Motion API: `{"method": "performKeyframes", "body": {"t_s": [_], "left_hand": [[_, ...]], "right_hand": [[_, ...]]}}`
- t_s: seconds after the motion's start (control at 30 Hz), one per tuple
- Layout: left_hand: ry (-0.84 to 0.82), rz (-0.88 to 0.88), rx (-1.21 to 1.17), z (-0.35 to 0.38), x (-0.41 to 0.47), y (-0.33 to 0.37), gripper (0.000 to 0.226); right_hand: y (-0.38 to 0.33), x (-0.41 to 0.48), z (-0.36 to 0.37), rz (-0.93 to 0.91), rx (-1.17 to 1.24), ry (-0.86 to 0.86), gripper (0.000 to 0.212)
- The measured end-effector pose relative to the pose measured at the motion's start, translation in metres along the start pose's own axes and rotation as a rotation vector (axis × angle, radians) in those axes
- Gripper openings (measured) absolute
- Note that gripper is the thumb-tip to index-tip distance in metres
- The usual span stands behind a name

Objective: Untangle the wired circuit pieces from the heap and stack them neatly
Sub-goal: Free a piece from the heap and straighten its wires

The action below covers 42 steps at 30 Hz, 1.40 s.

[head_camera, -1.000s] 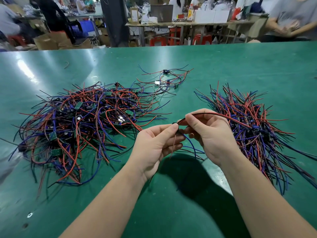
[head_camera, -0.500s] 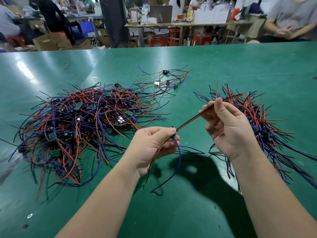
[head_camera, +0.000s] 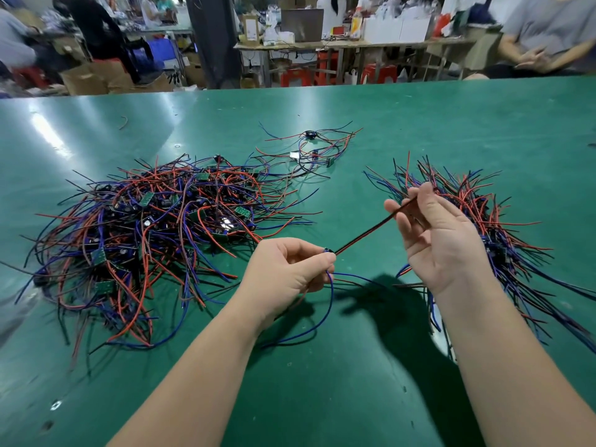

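We've got the tangled heap (head_camera: 145, 240) on the table (head_camera: 451, 124) to our left, the stack (head_camera: 483, 227) to our right, and a small cluster (head_camera: 312, 150) further back between them. Nearer us, left hand (head_camera: 283, 275) and right hand (head_camera: 442, 240) hold one wired piece (head_camera: 367, 235) stretched between them.

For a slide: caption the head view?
Left hand and right hand hold a red-black wire pair taut, tangled heap left, stack right.

Green table (head_camera: 419, 117); red stools (head_camera: 295, 77); cardboard boxes (head_camera: 87, 80)
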<state>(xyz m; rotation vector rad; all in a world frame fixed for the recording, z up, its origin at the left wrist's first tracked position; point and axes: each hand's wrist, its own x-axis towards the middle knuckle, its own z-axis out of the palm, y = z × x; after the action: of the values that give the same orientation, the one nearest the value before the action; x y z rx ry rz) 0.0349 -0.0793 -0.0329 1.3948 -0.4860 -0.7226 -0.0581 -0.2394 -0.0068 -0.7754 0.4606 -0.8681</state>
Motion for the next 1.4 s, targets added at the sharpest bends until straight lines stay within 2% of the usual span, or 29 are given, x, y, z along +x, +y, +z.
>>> {"method": "performKeyframes", "body": {"t_s": [0.13,0.27,0.5,0.6,0.7,0.77,0.8,0.87,0.9,0.93,0.97,1.07,1.13,1.23,1.33,1.4], "left_hand": [[-0.021,-0.016,-0.002,-0.003,0.002,-0.001,0.011],[-0.111,-0.053,-0.001,-0.003,0.0,-0.002,0.008],[-0.254,-0.089,0.169,-0.007,-0.006,0.002,0.012],[-0.325,-0.085,0.15,-0.008,-0.009,0.007,0.011],[-0.322,-0.072,-0.098,-0.01,-0.008,0.012,0.015],[-0.295,-0.08,-0.287,-0.01,-0.009,0.018,0.013],[-0.278,-0.087,-0.343,-0.01,-0.009,0.02,0.009],[-0.236,-0.116,-0.392,-0.009,-0.009,0.023,0.011],[-0.209,-0.133,-0.409,-0.008,-0.008,0.023,0.014],[-0.175,-0.151,-0.422,-0.007,-0.007,0.023,0.016],[-0.145,-0.159,-0.429,-0.005,-0.006,0.021,0.017],[-0.09,-0.163,-0.395,-0.002,-0.007,0.019,0.022],[-0.09,-0.157,-0.315,-0.003,-0.006,0.016,0.029],[-0.143,-0.166,-0.234,-0.006,-0.003,0.01,0.026],[-0.211,-0.169,-0.22,-0.007,-0.003,0.009,0.003],[-0.237,-0.151,-0.198,-0.007,-0.003,0.008,0.009]], "right_hand": [[0.0,0.0,-0.001,0.044,-0.025,0.045,0.016],[0.0,0.001,-0.002,0.073,-0.103,0.099,0.024],[-0.002,0.005,-0.006,0.172,-0.15,0.143,0.033],[-0.004,0.006,-0.006,0.19,-0.088,0.07,0.038],[-0.003,0.007,-0.006,0.182,-0.042,-0.135,0.056],[0.003,0.007,-0.006,0.229,-0.128,-0.161,0.055],[0.008,0.004,-0.004,0.227,-0.224,-0.173,0.043],[0.018,-0.003,-0.002,0.091,-0.51,-0.243,0.008],[0.024,-0.005,-0.002,-0.031,-0.655,-0.303,0.008],[0.029,-0.008,-0.001,-0.135,-0.736,-0.386,0.017],[0.032,-0.012,0.002,-0.184,-0.724,-0.469,0.023],[0.037,-0.021,0.009,-0.181,-0.509,-0.609,0.036],[0.04,-0.022,0.012,-0.161,-0.443,-0.596,0.041],[0.041,-0.022,0.013,-0.074,-0.382,-0.572,0.045],[0.038,-0.023,0.013,0.09,-0.25,-0.585,0.038],[0.036,-0.024,0.012,0.125,-0.219,-0.575,0.021]]}}
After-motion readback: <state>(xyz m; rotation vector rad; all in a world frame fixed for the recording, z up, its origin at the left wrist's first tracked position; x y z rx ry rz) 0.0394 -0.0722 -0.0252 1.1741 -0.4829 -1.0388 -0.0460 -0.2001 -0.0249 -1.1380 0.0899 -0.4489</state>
